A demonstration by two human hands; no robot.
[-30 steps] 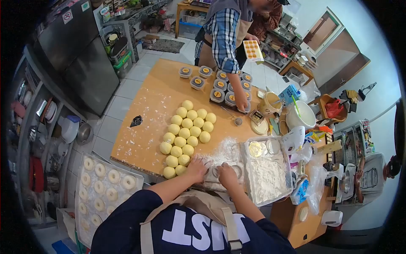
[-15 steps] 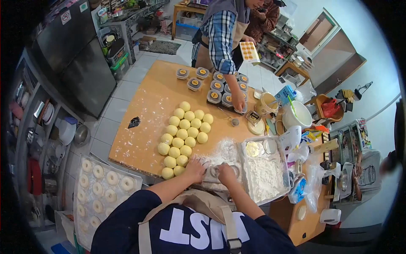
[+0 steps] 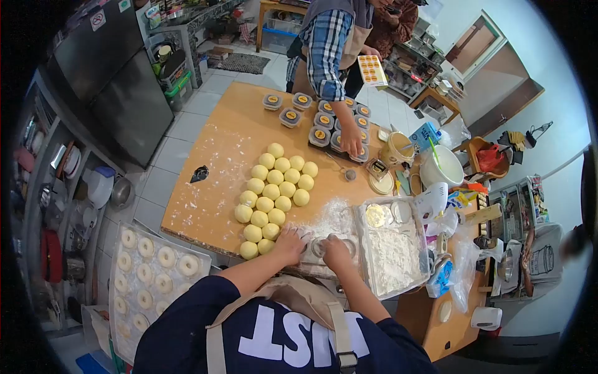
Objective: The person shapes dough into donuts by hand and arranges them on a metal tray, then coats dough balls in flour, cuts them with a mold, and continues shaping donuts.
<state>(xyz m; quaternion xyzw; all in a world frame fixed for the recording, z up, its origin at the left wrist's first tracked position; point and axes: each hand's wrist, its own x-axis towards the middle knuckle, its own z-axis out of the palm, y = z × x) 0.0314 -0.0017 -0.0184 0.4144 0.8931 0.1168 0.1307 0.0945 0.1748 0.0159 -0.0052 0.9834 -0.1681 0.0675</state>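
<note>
On the floured front edge of the table, my right hand (image 3: pixel 337 253) is closed on what looks like a round cutter (image 3: pixel 317 247), pressed down at the surface. The dough under it is mostly hidden. Just left of it, my left hand (image 3: pixel 291 245) lies with its fingers stretched out over the flour, beside the nearest dough balls. Several smooth yellow dough balls (image 3: pixel 272 191) stand in close rows beyond my left hand. To the right of my right hand is a clear plastic tub (image 3: pixel 427 268) of white flour (image 3: pixel 392 258), with a pale dough round (image 3: pixel 375 215) in it.
Ring-shaped doughnuts (image 3: pixel 166 257) lie on a tray (image 3: pixel 202 265) at lower left. Across the table (image 3: pixel 212 140), a co-worker's hand (image 3: pixel 351 138) reaches over lidded tubs (image 3: pixel 319 135); the other holds a sticker sheet (image 3: pixel 372 70). A white bowl (image 3: pixel 441 169) and hand mixer (image 3: pixel 431 202) stand right.
The view has shifted slightly. My hands stay at almost the same place on the floured surface, the right one still on the cutter. The co-worker's reaching hand stays over the tubs.
</note>
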